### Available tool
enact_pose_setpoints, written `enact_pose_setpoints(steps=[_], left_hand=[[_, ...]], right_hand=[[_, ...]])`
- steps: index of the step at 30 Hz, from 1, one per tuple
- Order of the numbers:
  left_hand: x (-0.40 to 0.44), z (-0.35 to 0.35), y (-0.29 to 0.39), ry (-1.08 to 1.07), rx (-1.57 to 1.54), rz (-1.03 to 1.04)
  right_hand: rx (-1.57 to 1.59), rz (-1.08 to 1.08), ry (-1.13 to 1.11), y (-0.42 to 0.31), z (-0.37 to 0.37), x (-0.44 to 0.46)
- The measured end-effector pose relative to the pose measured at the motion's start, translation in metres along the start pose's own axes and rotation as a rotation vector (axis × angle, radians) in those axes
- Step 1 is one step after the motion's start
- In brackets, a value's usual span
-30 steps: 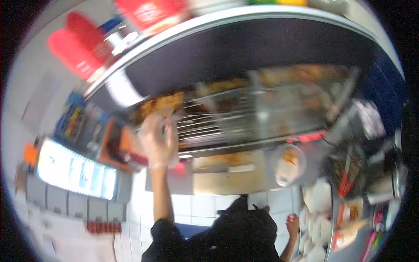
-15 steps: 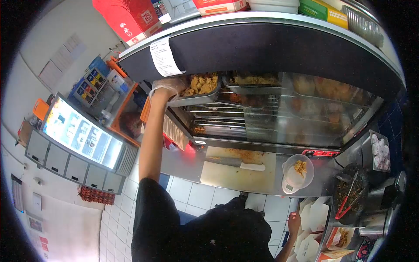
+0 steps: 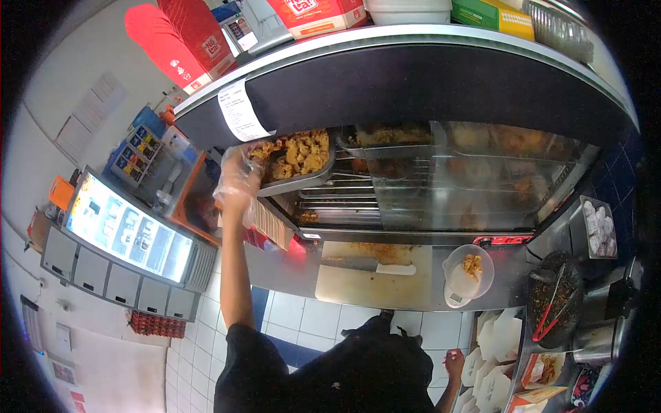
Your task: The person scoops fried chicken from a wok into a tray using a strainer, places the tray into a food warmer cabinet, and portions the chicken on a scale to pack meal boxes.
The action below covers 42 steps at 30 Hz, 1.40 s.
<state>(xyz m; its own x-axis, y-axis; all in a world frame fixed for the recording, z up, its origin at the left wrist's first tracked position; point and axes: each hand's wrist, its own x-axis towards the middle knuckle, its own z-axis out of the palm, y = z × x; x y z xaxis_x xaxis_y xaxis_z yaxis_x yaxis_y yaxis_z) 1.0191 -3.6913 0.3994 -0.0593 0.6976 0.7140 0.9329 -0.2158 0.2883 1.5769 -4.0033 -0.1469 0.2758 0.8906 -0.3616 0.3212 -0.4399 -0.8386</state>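
My left hand [image 3: 237,177], in a clear plastic glove, is closed at the left end of a metal tray [image 3: 303,182]. Its fingers are partly hidden there, and it appears to grip the tray's edge. Fried, battered pieces [image 3: 303,153] fill the tray, which sticks out of the open side of a warming cabinet [image 3: 413,76]. Low at the right, my bare right hand [image 3: 454,363] has its fingers curled in, holding nothing visible. It hangs beside open paper food boxes [image 3: 497,337].
On the counter lie a cutting board [image 3: 344,283] with a knife [image 3: 396,269] and a scale [image 3: 455,298] bearing a bowl [image 3: 454,265] of fried bits. Red tongs [image 3: 547,320] rest in a dark pan [image 3: 568,303]. A second tray [image 3: 392,150] sits behind the cabinet glass.
My left hand has drawn back towards me, and the tray reaches further out of the cabinet. More of its food shows. My view has shifted slightly; my right hand is a little lower.
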Motion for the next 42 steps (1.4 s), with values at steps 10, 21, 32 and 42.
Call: enact_pose_setpoints(steps=[10, 21, 32, 42], left_hand=[[-0.014, 0.000, 0.014, 0.216, -0.230, 0.151], [-0.043, 0.044, 0.105, 0.352, -0.328, 0.139], [-0.246, 0.268, 0.252, -0.585, -1.241, -0.173], [-0.203, 0.168, 0.178, -0.643, -0.570, -0.018]], right_hand=[[-0.085, -0.126, 0.042, -0.058, 0.010, 0.021], [-0.233, -0.004, 0.240, -0.067, 0.011, -0.022], [0.006, 0.154, 0.294, -0.109, 0.019, -0.041], [-0.032, 0.161, 0.280, -0.084, 0.016, -0.046]])
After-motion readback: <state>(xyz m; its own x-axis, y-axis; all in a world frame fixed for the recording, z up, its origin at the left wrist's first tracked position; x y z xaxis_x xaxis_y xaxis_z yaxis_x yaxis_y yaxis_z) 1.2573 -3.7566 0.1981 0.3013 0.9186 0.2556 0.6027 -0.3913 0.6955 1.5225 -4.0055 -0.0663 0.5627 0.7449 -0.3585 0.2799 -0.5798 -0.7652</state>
